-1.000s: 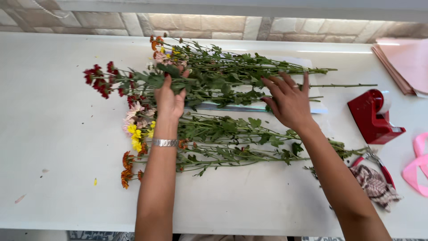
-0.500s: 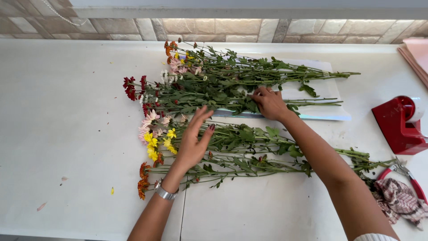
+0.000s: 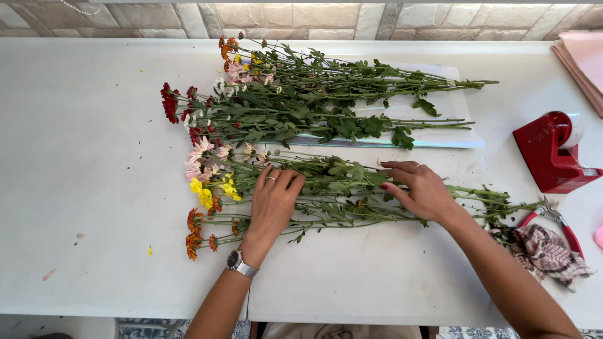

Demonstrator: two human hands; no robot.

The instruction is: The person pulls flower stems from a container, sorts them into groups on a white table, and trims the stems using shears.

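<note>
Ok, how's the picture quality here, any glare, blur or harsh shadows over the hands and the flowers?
Head view: even, soft light, and the left hand and right hand cast only faint shadows on the near bunch of flowers; all is sharp, no motion blur; a mild sheen runs along the edge of the clear sheet under the far bunch; the white table is bright but not blown out.

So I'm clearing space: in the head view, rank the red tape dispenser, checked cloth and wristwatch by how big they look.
1. Red tape dispenser
2. Checked cloth, somewhat smaller
3. Wristwatch, clearly smallest
</note>
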